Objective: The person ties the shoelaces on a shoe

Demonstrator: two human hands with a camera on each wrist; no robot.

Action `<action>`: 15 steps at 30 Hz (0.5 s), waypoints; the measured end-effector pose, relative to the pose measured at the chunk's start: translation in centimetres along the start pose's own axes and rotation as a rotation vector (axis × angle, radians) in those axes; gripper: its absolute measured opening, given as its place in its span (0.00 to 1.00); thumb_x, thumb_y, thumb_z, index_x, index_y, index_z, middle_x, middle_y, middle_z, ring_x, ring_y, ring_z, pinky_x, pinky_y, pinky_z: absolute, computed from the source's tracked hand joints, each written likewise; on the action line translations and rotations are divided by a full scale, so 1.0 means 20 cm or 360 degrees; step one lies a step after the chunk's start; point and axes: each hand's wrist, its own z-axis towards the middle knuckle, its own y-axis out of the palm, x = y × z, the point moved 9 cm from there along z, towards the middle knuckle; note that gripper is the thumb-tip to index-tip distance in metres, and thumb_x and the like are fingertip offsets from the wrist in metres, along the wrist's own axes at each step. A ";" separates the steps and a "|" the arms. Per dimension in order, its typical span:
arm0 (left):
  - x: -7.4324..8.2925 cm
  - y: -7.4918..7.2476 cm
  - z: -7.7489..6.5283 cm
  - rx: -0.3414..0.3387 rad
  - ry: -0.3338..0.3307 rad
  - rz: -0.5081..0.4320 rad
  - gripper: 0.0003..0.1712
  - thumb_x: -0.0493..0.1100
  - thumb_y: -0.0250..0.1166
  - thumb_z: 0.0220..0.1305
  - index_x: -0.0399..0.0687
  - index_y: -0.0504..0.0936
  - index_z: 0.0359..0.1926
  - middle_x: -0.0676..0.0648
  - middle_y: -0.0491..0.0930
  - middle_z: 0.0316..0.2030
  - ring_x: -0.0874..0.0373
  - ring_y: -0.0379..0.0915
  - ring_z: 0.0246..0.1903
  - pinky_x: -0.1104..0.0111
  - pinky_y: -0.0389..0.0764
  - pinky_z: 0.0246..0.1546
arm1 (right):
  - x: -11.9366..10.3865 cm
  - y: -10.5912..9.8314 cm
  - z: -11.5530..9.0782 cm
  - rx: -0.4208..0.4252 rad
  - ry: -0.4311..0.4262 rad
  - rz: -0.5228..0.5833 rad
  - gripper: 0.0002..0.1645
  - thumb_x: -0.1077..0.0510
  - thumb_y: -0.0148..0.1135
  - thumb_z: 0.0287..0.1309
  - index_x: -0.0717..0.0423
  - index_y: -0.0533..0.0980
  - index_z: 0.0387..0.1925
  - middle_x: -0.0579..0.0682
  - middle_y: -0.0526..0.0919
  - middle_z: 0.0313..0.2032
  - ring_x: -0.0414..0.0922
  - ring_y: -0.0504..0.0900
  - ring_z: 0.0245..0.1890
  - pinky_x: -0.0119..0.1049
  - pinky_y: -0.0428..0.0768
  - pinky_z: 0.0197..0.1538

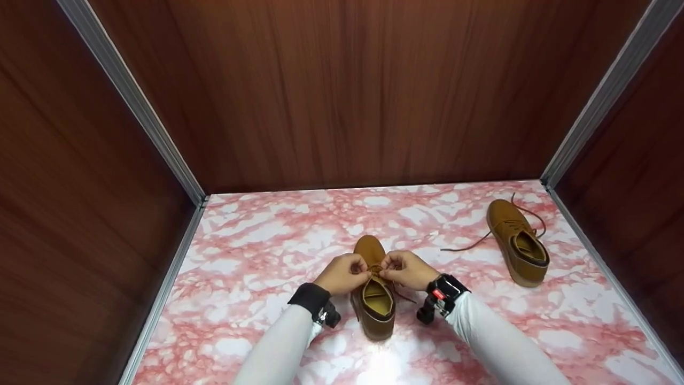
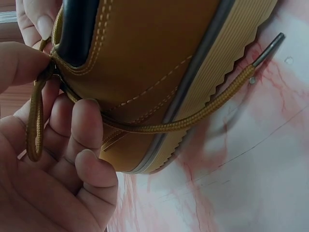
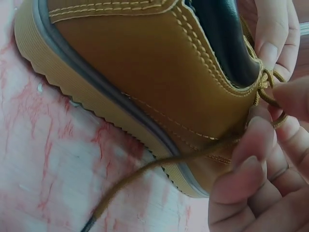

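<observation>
A tan lace-up shoe (image 1: 368,247) stands upright on the surface, toe pointing away, between my two hands. My left hand (image 1: 341,274) pinches a shoelace at the front of the shoe's opening. In the left wrist view a loop of this shoelace (image 2: 33,126) hangs from the thumb and finger, and a loose end trails down past the sole. On the other side of the knot, my right hand (image 1: 410,270) pinches the shoelace too. Its loose end (image 3: 145,169) hangs over the sole in the right wrist view. Fingers partly hide the knot.
A matching tan shoe (image 1: 507,216) stands at the far right with its laces spread out. The pink-and-white marbled surface (image 1: 256,251) is bounded by dark wooden panels (image 1: 347,107) at the back and both sides, with metal strips in the corners.
</observation>
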 end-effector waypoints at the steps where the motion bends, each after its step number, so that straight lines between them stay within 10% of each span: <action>1: 0.00 0.00 0.00 -0.0004 0.0005 -0.0006 0.07 0.50 0.66 0.58 0.55 0.78 0.30 0.56 0.76 0.31 0.67 0.72 0.32 0.75 0.74 0.36 | 0.00 0.00 0.00 0.0011 -0.0003 -0.0001 0.07 0.56 0.66 0.58 0.55 0.77 0.32 0.45 0.79 0.28 0.34 0.75 0.23 0.26 0.73 0.23; 15: -0.07 -0.06 0.00 0.0054 -0.0071 -0.0209 0.11 0.49 0.55 0.69 0.53 0.82 0.36 0.50 0.82 0.35 0.61 0.77 0.28 0.72 0.77 0.34 | -0.02 -0.04 0.02 0.0189 -0.0020 -0.0113 0.12 0.48 0.72 0.51 0.49 0.78 0.25 0.46 0.81 0.27 0.39 0.75 0.24 0.27 0.73 0.25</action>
